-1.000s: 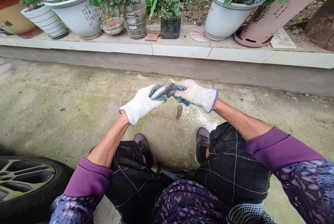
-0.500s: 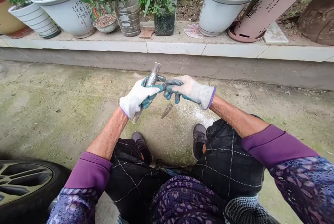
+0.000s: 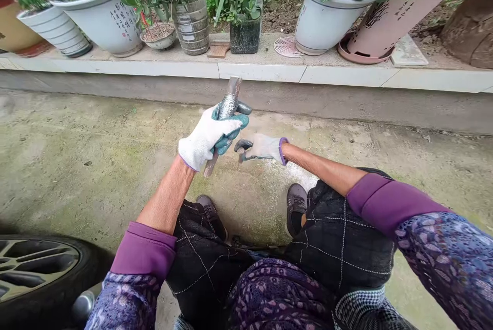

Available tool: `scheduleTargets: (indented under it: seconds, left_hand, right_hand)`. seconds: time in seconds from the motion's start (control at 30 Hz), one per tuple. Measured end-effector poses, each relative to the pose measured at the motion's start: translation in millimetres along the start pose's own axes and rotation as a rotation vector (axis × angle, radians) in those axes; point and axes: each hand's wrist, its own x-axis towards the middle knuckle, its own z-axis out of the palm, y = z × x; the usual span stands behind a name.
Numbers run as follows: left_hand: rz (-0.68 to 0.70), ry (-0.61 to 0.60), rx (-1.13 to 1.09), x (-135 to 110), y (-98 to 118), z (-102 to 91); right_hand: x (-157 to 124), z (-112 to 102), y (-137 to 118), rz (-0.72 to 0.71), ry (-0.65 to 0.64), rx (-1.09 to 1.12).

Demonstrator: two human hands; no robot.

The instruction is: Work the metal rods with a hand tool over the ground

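Observation:
My left hand (image 3: 215,132), in a white glove with green-coated palm and fingers, is closed around a stick (image 3: 234,85) wound with thin silvery wire (image 3: 228,106). The stick is tilted, its bare ends showing above and below the fist. Lower and to the right, my right hand (image 3: 262,146) wears a matching glove with a purple cuff. Its fingers are curled round a short brownish stick (image 3: 241,152) with a rounded end, close to the ground. Most of that short piece is hidden by the fingers.
Potted plants, among them a white pot (image 3: 323,19) and a dark square pot (image 3: 245,35), line a tiled ledge (image 3: 262,71) ahead. A car wheel (image 3: 38,268) stands at lower left. My shoes (image 3: 296,204) rest on the concrete floor (image 3: 96,166).
My right hand has left the wire by my left hand and moved down to the short stick that lay on the ground, closing on it. My left hand, still gripping the wound stick, has risen slightly.

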Motion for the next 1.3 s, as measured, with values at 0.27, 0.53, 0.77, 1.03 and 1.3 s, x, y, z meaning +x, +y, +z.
scheduleTargets:
  seconds: [0.27,0.53,0.77,1.03,1.3]
  left_hand:
    - [0.096,0.232,-0.192,-1.4,6.3,-43.4]
    - [-0.026,0.462,-0.557,1.0,-7.2,-96.2]
    - [0.139,0.346,-0.44,-9.8,-12.6,-46.7]
    - [0.175,0.366,-0.171,-17.7,-25.4,-4.7]
    - [0.195,0.361,0.053,-16.8,-28.3,9.6]
  right_hand:
    - [2.3,9.2,-2.1,0.075,0.035,0.514]
    - [-18.6,-20.1,-34.9,-0.057,0.355,0.718]
    - [-7.1,-79.2,-8.3,-0.024,0.701,0.94]
    - [29.1,-90.9,33.2,0.092,0.807,0.755]
    - [60.9,-82.4,46.8,0.2,0.884,0.794]
